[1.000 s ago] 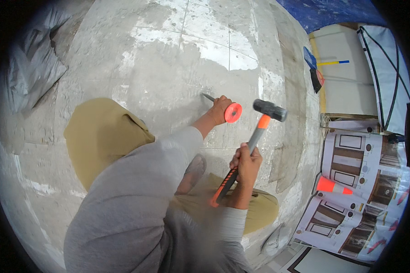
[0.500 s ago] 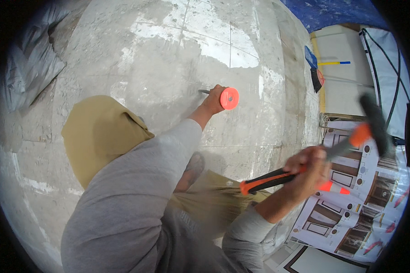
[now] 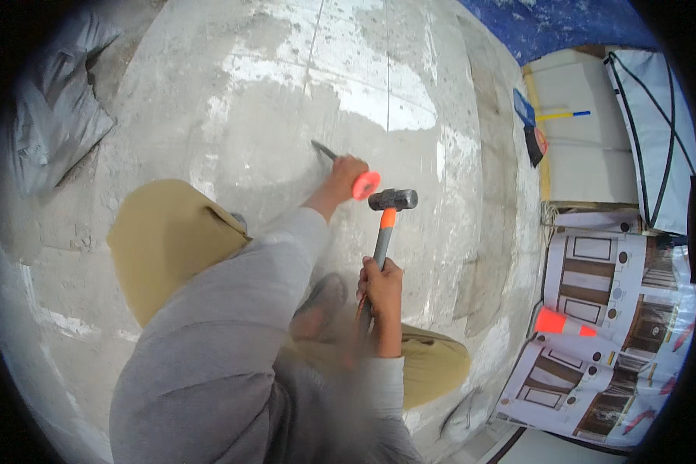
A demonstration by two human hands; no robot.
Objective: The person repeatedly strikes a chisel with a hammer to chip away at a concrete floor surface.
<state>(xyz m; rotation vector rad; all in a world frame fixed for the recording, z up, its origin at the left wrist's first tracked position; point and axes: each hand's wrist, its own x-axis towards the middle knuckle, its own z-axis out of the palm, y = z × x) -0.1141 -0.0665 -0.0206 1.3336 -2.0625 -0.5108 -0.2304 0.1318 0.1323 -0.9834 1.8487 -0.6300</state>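
My left hand (image 3: 340,179) is wrapped around a chisel (image 3: 323,150) with a round, orange-red hand guard at its top. Its dark steel shaft slants to the far left, toward the grey concrete floor (image 3: 271,147); whether the tip touches is hard to tell. My right hand (image 3: 382,286) grips a club hammer (image 3: 393,199) by its grey and orange handle. The dark hammer head is right beside the guard, just to its right; I cannot tell whether they touch. The lower end of the handle is blurred.
Whitish patches and thin straight lines mark the floor. A crumpled pale sheet (image 3: 54,116) lies far left, and a blue tarp (image 3: 553,23) at the far right. On the right are a brush (image 3: 535,143), an orange cone (image 3: 561,321) and a printed banner (image 3: 588,278). My bent knees are near.
My right hand has swung the hammer from the right inward to the chisel. The chisel now leans more, its guard shifted slightly left and nearer.
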